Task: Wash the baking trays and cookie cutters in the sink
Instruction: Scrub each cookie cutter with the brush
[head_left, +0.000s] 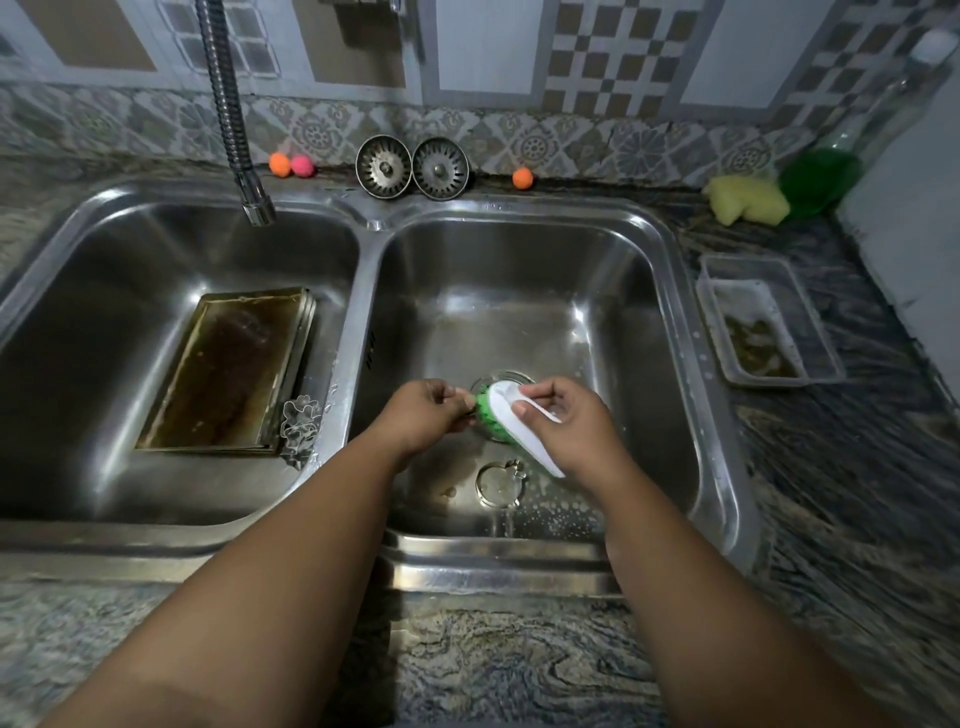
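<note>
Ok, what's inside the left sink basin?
A stained baking tray, with a metal cookie cutter at its near right corner. The tray covers the basin floor beneath it, so anything there is hidden.

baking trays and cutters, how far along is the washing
Done: nothing clearly. In hand: the right hand holds a green-bristled brush at a small item pinched by the left hand, over the right basin. Left: stained baking trays and a scalloped cutter in the left basin; an apple-shaped cutter lies on the right basin's floor, state unclear.
</note>
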